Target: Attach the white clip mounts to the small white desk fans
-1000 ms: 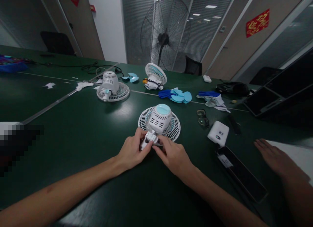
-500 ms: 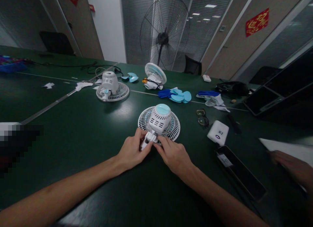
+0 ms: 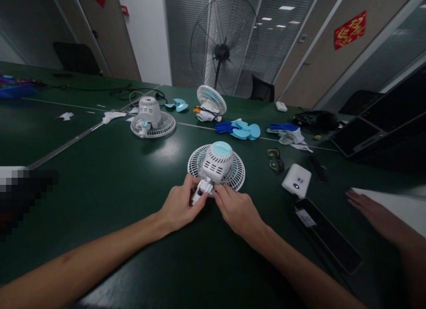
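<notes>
A small white fan (image 3: pixel 218 163) lies grille-down on the dark green table, its motor housing with a light blue cap pointing up. At its near side sticks out a white clip-like bracket (image 3: pixel 202 190). My left hand (image 3: pixel 181 202) is closed round the bracket's left side, thumb and fingers pinching it. My right hand (image 3: pixel 238 209) is closed at the bracket's right side, near the grille's edge; its fingertips are partly hidden, and whether they grip a small part there I cannot make out.
Behind stand another upturned fan (image 3: pixel 153 116) and a tilted fan (image 3: pixel 210 104). Light blue blades (image 3: pixel 245 130), gloves (image 3: pixel 289 134), glasses (image 3: pixel 275 160), a white power bank (image 3: pixel 297 180) and a black phone-like device (image 3: pixel 328 233) lie around. Another person's hand (image 3: pixel 376 211) rests by white paper at right.
My right fingers have shifted slightly at the bracket, with the thumb drawn in closer. My left hand and the fan stay put. The other person's hand has moved leftward over the paper.
</notes>
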Demonstrator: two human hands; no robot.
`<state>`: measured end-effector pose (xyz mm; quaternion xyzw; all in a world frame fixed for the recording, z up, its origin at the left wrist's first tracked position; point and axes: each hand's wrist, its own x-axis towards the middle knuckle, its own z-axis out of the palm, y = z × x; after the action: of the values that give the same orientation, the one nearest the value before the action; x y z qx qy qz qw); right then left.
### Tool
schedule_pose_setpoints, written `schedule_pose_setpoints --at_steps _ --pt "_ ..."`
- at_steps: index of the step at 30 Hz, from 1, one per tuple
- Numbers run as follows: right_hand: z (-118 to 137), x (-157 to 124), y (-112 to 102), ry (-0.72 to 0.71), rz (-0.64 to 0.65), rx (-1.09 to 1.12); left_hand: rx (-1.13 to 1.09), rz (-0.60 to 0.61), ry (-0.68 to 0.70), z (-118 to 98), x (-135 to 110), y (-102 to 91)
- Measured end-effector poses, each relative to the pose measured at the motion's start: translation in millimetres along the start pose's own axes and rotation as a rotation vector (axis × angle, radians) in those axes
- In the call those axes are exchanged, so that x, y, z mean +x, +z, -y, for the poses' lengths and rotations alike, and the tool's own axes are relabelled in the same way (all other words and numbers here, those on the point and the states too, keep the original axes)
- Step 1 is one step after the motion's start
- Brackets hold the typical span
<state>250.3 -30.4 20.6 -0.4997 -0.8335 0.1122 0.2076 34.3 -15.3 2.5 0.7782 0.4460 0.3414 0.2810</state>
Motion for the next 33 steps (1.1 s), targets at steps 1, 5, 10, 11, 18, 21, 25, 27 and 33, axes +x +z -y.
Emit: schedule_pose_setpoints --at_steps 1,5,10,11,18,21,25,27,33 --pt "-1 0 0 -0.009 0.008 -0.016 0.004 0.000 -0.001 0 0 -0.2" --pt "7 2 3 0.130 0.060 0.392 0.007 0.000 -0.003 -1 0 -0.5" --pt "16 3 3 0.511 0.326 1.080 -0.016 -0.011 -0.005 -1 -1 -0.1" --pt "15 3 3 0.489 0.283 0.996 -0.019 -0.011 -0.009 -1 -1 -0.1" --pt "6 -2 4 0.113 -0.009 0.225 -0.018 -0.010 -0.010 0 0 0.0" --pt "13 0 5 0.276 0.129 0.674 -0.006 -0.007 0.002 1 0 0.1" --pt "17 3 4 0.445 0.285 0.963 -0.001 -0.015 0.001 1 -1 0.1" --pt "14 3 4 0.389 0.172 0.764 -0.004 -0.012 -0.001 1 0 0.2" --pt "0 0 2 -0.003 -0.014 -0.045 -0.005 -0.003 -0.007 1 0 0.4"
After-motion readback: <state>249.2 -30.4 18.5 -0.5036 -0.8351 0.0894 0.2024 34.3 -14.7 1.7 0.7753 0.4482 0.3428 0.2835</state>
